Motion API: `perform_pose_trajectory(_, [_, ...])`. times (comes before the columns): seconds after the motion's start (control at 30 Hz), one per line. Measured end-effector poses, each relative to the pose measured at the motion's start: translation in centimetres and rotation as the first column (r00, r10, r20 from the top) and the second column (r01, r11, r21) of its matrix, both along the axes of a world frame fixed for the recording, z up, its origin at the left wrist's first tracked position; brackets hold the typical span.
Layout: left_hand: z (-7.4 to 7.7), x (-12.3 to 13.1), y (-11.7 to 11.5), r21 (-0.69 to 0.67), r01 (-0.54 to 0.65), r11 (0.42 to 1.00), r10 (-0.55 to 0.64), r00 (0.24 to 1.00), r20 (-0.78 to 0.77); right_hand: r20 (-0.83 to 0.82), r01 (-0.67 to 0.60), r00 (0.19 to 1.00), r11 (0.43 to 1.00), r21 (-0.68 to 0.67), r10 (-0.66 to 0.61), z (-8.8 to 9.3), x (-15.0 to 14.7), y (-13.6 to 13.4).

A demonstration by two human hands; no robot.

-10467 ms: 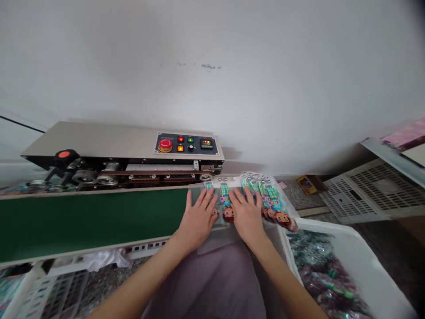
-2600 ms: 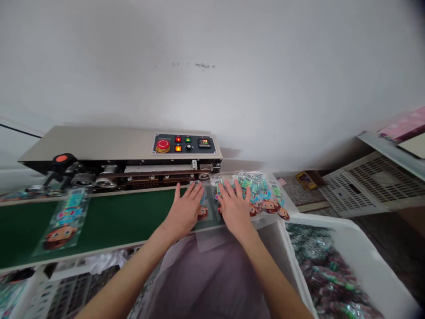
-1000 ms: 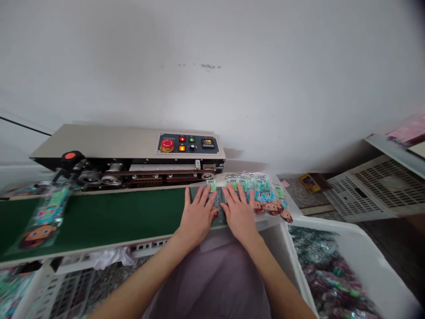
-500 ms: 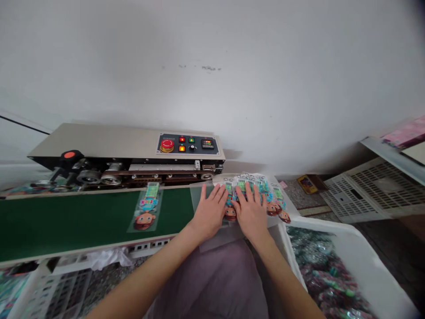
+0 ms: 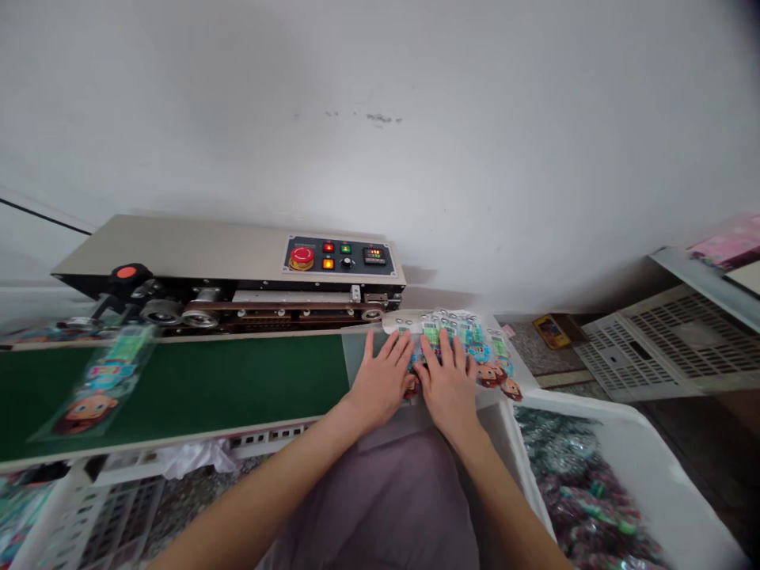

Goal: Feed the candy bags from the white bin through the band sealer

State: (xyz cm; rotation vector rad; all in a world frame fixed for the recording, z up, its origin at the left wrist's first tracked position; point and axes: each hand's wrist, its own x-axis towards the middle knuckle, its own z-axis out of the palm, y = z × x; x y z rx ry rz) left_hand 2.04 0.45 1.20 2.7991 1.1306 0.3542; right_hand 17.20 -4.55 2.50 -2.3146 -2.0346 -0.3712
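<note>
My left hand (image 5: 383, 378) lies flat, fingers stretched forward, on a clear plastic sheet at the right end of the green belt (image 5: 255, 376). Beside it my right hand (image 5: 448, 381) rests flat with its fingers apart, over the left part of a bunch of printed clear packets (image 5: 488, 370). One packet is mostly hidden between and under the hands; its lower end shows by my right thumb. Farther left, a single packet (image 5: 100, 380) with a cartoon face lies slanted on the belt.
Behind the belt stands a band sealing machine (image 5: 207, 252) with a red stop button (image 5: 302, 257) and lit display. A white bin (image 5: 665, 451) of shiny wrapped items stands at right. Plastic crates (image 5: 653, 340) lean beyond it. A grey wall rises behind.
The single packet has travelled left along the belt and now lies more slanted. My left hand has shifted slightly right, covering more of the packet between my hands.
</note>
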Motion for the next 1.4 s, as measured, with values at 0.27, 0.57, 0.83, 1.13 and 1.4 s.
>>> perform_pose_trajectory(0.27, [-0.8,-4.2,0.2,-0.006,-0.13,0.992,0.13,0.992,0.0,-0.1,-0.082,0.992,0.996,-0.022,0.079,0.0,-3.1,0.5])
perform_pose_trajectory(0.57, [1.4,-2.6,0.0,-0.047,-0.076,0.996,0.077,0.997,0.007,-0.084,-0.054,0.995,0.998,0.024,0.055,0.8,-1.8,0.4])
perform_pose_trajectory(0.83, [-0.7,-0.8,-0.4,-0.032,-0.043,0.999,0.044,0.999,0.027,-0.03,-0.014,0.999,1.0,-0.022,0.014,0.7,-0.5,0.1])
perform_pose_trajectory(1.13, [-0.1,-3.4,-1.2,0.017,-0.189,0.982,0.19,0.981,-0.039,-0.117,-0.043,0.992,0.999,-0.007,0.042,-0.1,-2.2,0.4])
perform_pose_trajectory(1.4, [1.3,-6.1,-1.3,0.058,-0.322,0.945,0.325,0.945,-0.041,-0.174,-0.105,0.979,0.994,0.003,0.104,1.0,-3.7,1.7])
